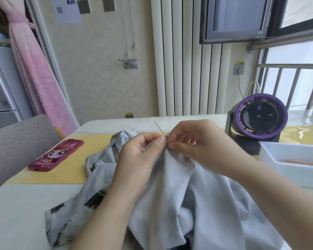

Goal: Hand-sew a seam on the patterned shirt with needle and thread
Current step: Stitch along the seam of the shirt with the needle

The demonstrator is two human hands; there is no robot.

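Just left of the fan (258, 117), over the counter (16, 213): both hands are meeting at a raised fold of the patterned shirt (170, 195).

- Shirt is lying heaped on the counter, left of the fan and nearer the person, pale reverse mostly up, dark print showing along the edge farthest from the fan.
- Left hand (143, 154) is pinching the fold between thumb and forefinger; its grip is clenched on cloth.
- Right hand (204, 147) is pinching at the same spot, fingertips touching the left's. Its grip is grasping the near end of a thin dark sliver, which reads as the needle (159, 128), pointing up and away from the fan. Thread is too fine to make out.
- Phone case (56, 155) is lying well left of the fan, and a white tray (287, 156) is sitting just in front of it.

Judgement: a stitch is being driven through the fold. Doing it well means holding the layers flat and aligned, taking short bites close to the edge, drawing the thread evenly without puckering, and steering the point clear of the left fingertip.
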